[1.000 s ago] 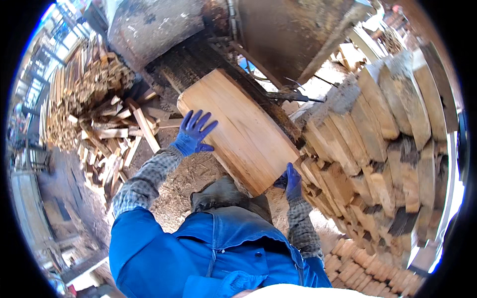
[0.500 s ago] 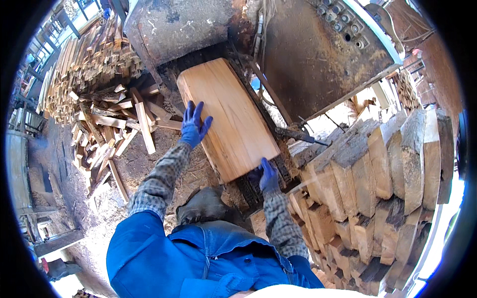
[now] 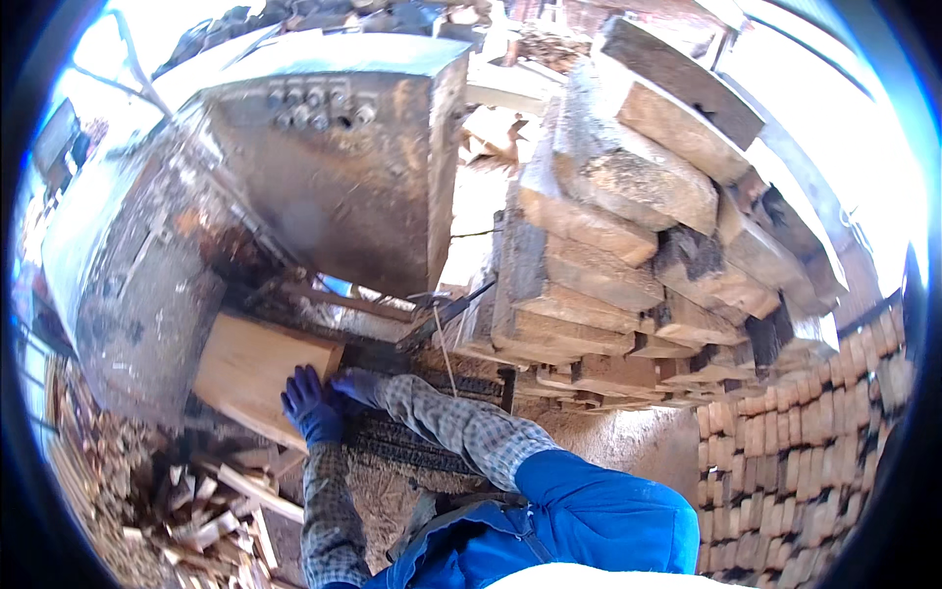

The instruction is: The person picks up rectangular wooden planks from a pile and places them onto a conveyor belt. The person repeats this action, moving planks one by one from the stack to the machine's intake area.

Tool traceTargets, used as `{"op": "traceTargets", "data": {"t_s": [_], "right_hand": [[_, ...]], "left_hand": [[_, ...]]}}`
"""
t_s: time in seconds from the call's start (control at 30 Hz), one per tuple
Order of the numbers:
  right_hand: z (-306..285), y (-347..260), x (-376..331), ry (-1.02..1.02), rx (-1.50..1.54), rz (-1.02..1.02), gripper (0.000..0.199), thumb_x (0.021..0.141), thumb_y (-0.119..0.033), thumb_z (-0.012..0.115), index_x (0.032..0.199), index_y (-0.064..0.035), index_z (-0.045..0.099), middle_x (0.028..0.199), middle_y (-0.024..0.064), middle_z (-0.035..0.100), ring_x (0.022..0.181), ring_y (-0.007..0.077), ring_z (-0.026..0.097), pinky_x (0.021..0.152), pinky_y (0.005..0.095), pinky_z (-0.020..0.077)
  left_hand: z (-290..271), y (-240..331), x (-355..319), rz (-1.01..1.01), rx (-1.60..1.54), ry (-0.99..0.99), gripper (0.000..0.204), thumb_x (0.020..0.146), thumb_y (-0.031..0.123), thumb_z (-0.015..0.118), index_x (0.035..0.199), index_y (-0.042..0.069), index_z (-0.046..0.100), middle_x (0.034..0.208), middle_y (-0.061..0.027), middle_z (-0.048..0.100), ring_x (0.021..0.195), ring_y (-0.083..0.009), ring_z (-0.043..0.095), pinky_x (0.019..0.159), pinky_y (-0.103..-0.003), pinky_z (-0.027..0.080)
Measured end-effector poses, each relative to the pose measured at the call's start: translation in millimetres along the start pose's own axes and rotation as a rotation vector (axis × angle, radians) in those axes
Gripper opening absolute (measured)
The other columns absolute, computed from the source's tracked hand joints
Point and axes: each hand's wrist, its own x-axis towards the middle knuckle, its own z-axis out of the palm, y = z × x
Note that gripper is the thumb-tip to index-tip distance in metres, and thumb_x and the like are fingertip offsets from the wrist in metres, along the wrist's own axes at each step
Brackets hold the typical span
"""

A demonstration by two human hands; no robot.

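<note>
A wide, thick wooden board (image 3: 257,365) lies on the machine's dark, ridged bed (image 3: 432,385), its far part running in beside the metal housing. My left hand (image 3: 314,404), in a blue-purple glove, presses on the board's near end with the fingers stretched out and apart. Close beside it, my right hand (image 3: 357,386) in a matching glove reaches the corner of that same end. Its fingertips are partly hidden and blurred, so their grip does not show.
The rusty metal machine housing (image 3: 128,294) and a panel with round buttons (image 3: 334,187) stand ahead. A tall stack of thick timber pieces (image 3: 599,265) rises to the right, with more stacked wood (image 3: 805,471) behind. Loose offcuts (image 3: 211,515) lie at lower left.
My view has swung to the right. The board has slid farther in beside the housing. My left hand has moved from the board's side to its near end, close to my right hand.
</note>
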Motion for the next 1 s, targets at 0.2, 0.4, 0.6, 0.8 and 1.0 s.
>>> {"op": "traceTargets", "data": {"t_s": [0.2,0.4,0.6,0.8,1.0], "right_hand": [[15,-84,-39,-0.093,-0.316,0.226,0.034,0.094,-0.037,0.075,0.105,-0.0048,0.070,0.094,0.0020,0.070,0.085,0.0117,0.059,0.073,0.0315,0.0515],[-72,-102,-161,0.167,-0.113,0.209,0.025,0.097,-0.014,0.071,0.118,-0.0019,0.067,0.108,0.0039,0.069,0.095,0.0116,0.064,0.084,0.0277,0.0560],[-96,-103,-289,0.563,0.346,0.328,0.027,0.099,-0.021,0.069,0.118,-0.0013,0.066,0.108,0.0071,0.071,0.092,0.0123,0.065,0.080,0.0275,0.0548],[-86,-31,-379,0.814,0.107,0.226,0.031,0.099,-0.032,0.068,0.111,-0.0031,0.070,0.097,0.0108,0.074,0.086,0.0184,0.070,0.074,0.0313,0.0552],[-60,-50,-326,0.722,-0.685,0.256,0.036,0.096,-0.038,0.067,0.110,-0.0049,0.069,0.100,0.0174,0.072,0.088,0.0313,0.069,0.077,0.0421,0.0551]], "left_hand": [[1,-86,-3,-0.069,0.156,-0.112,0.055,0.097,0.037,0.054,0.145,0.010,0.052,0.153,-0.0130,0.048,0.138,-0.0359,0.045,0.113,-0.057,0.034],[1,-101,10,-0.046,0.176,-0.150,0.054,0.098,0.035,0.055,0.146,0.011,0.051,0.153,-0.0109,0.047,0.137,-0.0348,0.045,0.112,-0.053,0.035],[-3,-118,29,0.012,0.257,-0.171,0.052,0.097,0.034,0.057,0.142,0.009,0.052,0.148,-0.0105,0.049,0.129,-0.0336,0.047,0.107,-0.052,0.037],[8,-102,27,0.052,0.260,-0.190,0.051,0.098,0.033,0.055,0.141,0.007,0.052,0.148,-0.0126,0.049,0.128,-0.0346,0.047,0.107,-0.050,0.038],[10,-158,43,0.063,0.306,-0.088,0.050,0.099,0.033,0.055,0.141,0.007,0.052,0.148,-0.0154,0.049,0.131,-0.0354,0.048,0.110,-0.049,0.037]]}}
